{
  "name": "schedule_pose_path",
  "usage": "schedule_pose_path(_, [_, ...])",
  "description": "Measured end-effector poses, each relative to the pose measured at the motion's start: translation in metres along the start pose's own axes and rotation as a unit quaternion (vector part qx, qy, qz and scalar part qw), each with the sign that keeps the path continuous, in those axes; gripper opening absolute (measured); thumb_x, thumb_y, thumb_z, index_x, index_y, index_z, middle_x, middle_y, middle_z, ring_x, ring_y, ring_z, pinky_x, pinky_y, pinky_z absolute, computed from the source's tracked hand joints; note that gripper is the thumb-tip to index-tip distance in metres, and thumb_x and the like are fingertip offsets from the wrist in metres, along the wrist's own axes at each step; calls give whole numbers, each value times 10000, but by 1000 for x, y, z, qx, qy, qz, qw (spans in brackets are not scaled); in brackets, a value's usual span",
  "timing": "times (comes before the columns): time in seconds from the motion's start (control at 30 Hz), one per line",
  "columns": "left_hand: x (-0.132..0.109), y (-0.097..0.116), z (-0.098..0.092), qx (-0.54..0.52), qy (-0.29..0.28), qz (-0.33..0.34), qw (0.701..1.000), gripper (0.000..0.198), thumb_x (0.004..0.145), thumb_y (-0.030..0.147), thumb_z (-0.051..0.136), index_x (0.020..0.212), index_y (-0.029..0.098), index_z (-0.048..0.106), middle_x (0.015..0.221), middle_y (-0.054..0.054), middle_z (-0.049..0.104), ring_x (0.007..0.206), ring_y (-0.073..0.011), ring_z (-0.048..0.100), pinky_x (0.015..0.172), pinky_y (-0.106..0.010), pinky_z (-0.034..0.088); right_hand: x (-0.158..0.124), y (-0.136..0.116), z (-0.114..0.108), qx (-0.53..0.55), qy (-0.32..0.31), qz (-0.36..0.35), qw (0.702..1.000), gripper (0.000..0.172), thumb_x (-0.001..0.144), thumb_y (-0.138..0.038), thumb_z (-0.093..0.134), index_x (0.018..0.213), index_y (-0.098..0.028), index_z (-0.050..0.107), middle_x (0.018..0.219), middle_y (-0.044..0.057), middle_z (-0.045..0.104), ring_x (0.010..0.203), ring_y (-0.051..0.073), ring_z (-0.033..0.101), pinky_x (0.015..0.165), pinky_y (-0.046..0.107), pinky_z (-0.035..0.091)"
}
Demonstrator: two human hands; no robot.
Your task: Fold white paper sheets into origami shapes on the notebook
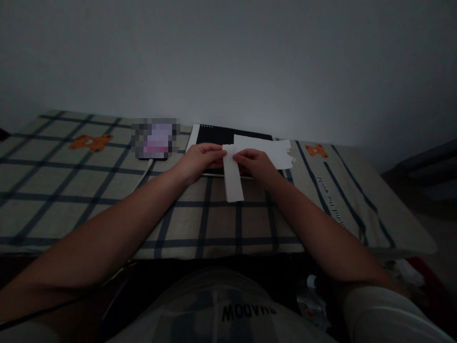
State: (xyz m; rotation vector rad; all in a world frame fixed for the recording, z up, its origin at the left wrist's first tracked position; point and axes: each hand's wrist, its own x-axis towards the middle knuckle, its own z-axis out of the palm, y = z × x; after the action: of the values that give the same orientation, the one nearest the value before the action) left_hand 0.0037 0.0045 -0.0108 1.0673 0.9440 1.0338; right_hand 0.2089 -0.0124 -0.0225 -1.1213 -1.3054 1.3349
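Between my two hands is a narrow folded strip of white paper (233,181), its long end hanging toward me. My left hand (202,161) pinches its upper left edge between thumb and fingers. On the other side, my right hand (255,164) grips the upper right edge the same way. Behind the hands lies a flat black board or folder (223,136) with a white left border. A white sheet of paper (266,147) with a torn right edge rests on it, partly covered by my right hand.
A plaid cloth (185,228) with bear prints covers the table, which meets a plain wall (228,62). At the left lies a phone (157,140), its screen blurred, with a white cable (143,174) plugged in. Below the table's front edge, a clear plastic bottle (312,300) shows at right.
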Motion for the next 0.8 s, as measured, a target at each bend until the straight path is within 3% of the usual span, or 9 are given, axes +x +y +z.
schedule_pose_path(0.13, [0, 1, 0, 2, 28, -5, 1000, 157, 773, 154, 925, 804, 154, 771, 797, -21, 792, 722, -124, 749, 818, -277, 668, 1, 2, 1, 8, -13, -1, 1000, 338, 688, -483, 963, 797, -242, 754, 724, -20, 751, 650, 148, 682, 660, 315, 605])
schedule_pose_path(0.33, [2, -1, -1, 2, 34, 3, 999, 174, 741, 115, 921, 774, 164, 757, 751, -6, 766, 684, -121, 728, 768, -273, 656, 0, 3, 0, 16, -18, 11, 1000, 319, 685, -449, 967, 793, -245, 746, 735, -17, 761, 665, 153, 697, 674, 320, 610])
schedule_pose_path(0.57, [2, -1, -1, -4, 14, 21, 1000, 191, 770, 249, 916, 773, 155, 750, 724, -13, 748, 653, -122, 706, 696, -248, 623, -1, 1, 0, -13, -8, 7, 1000, 301, 697, -444, 946, 797, -234, 755, 733, -22, 755, 651, 142, 677, 661, 311, 602])
schedule_pose_path(0.8, [1, 1, -2, 31, 44, 58, 997, 233, 769, 304, 930, 796, 163, 747, 735, 1, 728, 669, -115, 675, 745, -260, 626, -1, 2, -1, 24, -65, 44, 997, 296, 712, -412, 977, 883, -248, 800, 830, -4, 812, 750, 163, 753, 766, 327, 670])
